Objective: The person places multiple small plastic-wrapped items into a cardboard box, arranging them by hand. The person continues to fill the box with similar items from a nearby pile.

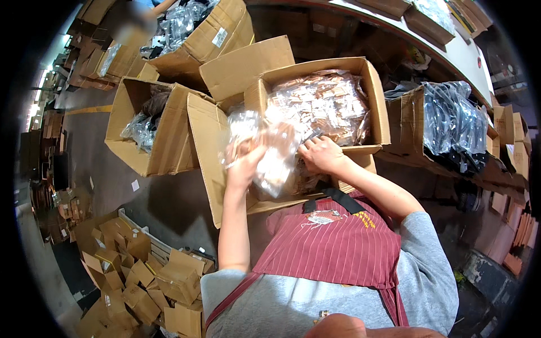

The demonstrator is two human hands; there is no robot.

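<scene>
My left hand [243, 166] is closed around a clear plastic bag [276, 160] with brownish contents, smeared by motion and glare. The bag hangs over an open cardboard box [204, 160] in front of me. My right hand [321, 155] is closed beside the bag, its fingertips pinched together. A small dark edge shows at those fingertips, but I cannot make out what they grip. Just beyond, a second open box [378, 107] is filled with clear packets [324, 96] of copper-brown pieces.
To the left stands an open box [121, 107] with dark bagged goods; a larger box [225, 28] is behind it. At right, another box [406, 121] overflows with clear-bagged dark items [456, 121]. Empty cartons [141, 301] pile up at lower left. A white-topped table [406, 28] runs along the back.
</scene>
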